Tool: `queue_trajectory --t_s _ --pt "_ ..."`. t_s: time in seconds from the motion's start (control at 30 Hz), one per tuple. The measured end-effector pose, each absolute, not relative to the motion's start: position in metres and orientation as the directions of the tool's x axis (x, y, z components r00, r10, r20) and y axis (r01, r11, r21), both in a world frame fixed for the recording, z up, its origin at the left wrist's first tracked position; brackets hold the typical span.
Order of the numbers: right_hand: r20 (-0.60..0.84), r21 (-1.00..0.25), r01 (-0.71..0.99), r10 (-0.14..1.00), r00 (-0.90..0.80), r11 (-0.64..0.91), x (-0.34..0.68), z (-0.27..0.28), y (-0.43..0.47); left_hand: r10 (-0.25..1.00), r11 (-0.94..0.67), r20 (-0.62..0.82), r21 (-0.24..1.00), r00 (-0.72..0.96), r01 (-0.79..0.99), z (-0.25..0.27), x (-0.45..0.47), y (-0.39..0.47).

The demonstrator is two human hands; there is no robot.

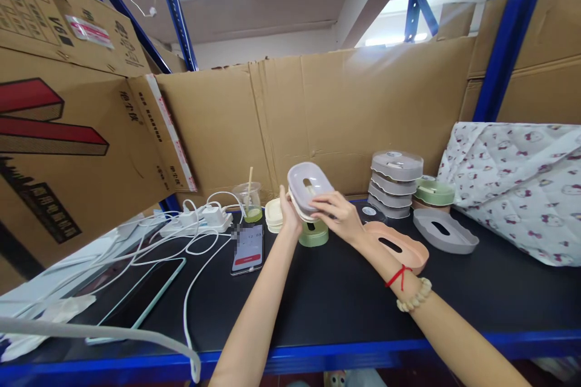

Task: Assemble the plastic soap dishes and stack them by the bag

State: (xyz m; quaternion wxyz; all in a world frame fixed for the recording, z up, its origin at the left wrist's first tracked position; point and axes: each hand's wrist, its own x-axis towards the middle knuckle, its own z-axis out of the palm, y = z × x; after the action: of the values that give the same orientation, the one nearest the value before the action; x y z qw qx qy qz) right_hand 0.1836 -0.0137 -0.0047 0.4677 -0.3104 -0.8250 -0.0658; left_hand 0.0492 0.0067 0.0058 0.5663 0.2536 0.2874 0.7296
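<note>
Two bare forearms reach out over a smooth, matte black shelf top (345,296) with a blue painted metal edge; the right wrist carries a red string and a bracelet of pale round beads. Both hands meet at a small oval plastic lid (309,185), pale lilac, glossy, with a slot in its middle, held tilted above a green oval container (314,234) that stands on the shelf. Fingers of the left hand (289,213) curl against the lid's left edge, and the right hand (338,214) lies with fingers loosely spread over its right side and underside, so the lid is pinched between the two hands. Just right of them lies a salmon-pink oval tray (399,246) with a slot, then a grey one (445,231), and behind these a stack of grey lidded boxes (394,184). To the left lie a phone (247,248), tangled white cables (181,242) and a clear cup (249,199) with a wooden stick. Creased brown cardboard (318,109) walls the back.
</note>
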Motion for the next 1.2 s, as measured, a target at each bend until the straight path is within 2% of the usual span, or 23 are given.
queue_trajectory --t_s 0.03,0.1,0.17,0.23,0.3,0.33,0.4,0.47,0.63,0.8,0.97,1.03,1.1,1.2 --pt "0.796 -0.174 0.542 0.442 -0.414 0.822 0.182 -0.006 -0.014 0.979 -0.179 0.056 0.704 -0.197 -0.687 0.007 0.051 0.005" --pt "0.789 -0.211 0.508 0.452 -0.415 0.835 0.179 -0.008 -0.014 0.964 -0.224 0.066 0.725 -0.258 -0.651 0.01 0.054 0.002" --pt "0.817 -0.313 0.505 0.499 -0.289 0.805 0.177 -0.008 -0.014 0.939 -0.274 0.077 0.758 -0.335 -0.593 0.012 0.055 0.0" --pt "0.808 -0.489 0.481 0.585 -0.065 0.728 0.175 -0.006 -0.014 0.94 -0.271 0.088 0.778 -0.329 -0.567 0.012 0.056 -0.002" --pt "0.668 -0.716 0.384 0.733 0.131 0.583 0.175 -0.002 -0.012 0.961 -0.24 0.108 0.785 -0.256 -0.571 0.012 0.058 -0.003" --pt "0.549 -0.817 0.316 0.819 0.165 0.483 0.175 0.0 -0.012 0.967 -0.23 0.121 0.788 -0.223 -0.571 0.012 0.059 -0.004" --pt "0.305 -0.939 0.203 0.945 0.118 0.277 0.177 0.004 -0.01 0.971 -0.229 0.149 0.796 -0.185 -0.56 0.012 0.062 -0.006" --pt "0.167 -0.979 0.125 0.985 0.046 0.16 0.178 0.007 -0.01 0.971 -0.23 0.161 0.816 -0.174 -0.53 0.011 0.064 -0.006" --pt "0.17 -0.985 -0.005 0.983 0.063 0.17 0.181 0.01 -0.011 0.992 -0.113 0.089 0.931 -0.086 -0.348 0.008 0.059 -0.005" --pt "0.227 -0.971 0.081 0.974 -0.001 0.227 0.185 0.004 -0.003 0.986 -0.158 0.141 0.952 -0.084 -0.263 0.006 0.055 -0.005" --pt "0.236 -0.956 0.176 0.972 -0.024 0.236 0.192 -0.001 0.007 0.984 -0.13 0.092 0.955 -0.149 -0.266 0.005 0.06 -0.004" --pt "0.228 -0.933 0.283 0.974 -0.009 0.221 0.198 -0.002 0.008 0.97 -0.118 0.05 0.953 -0.238 -0.28 0.004 0.061 -0.003" --pt "0.271 -0.837 0.517 0.957 0.103 0.181 0.207 -0.003 0.009 0.936 -0.113 -0.005 0.943 -0.353 -0.312 0.004 0.059 -0.001" --pt "0.321 -0.519 0.852 0.909 0.265 -0.065 0.218 -0.008 0.01 0.891 -0.095 -0.096 0.916 -0.443 -0.39 0.005 0.053 0.002"
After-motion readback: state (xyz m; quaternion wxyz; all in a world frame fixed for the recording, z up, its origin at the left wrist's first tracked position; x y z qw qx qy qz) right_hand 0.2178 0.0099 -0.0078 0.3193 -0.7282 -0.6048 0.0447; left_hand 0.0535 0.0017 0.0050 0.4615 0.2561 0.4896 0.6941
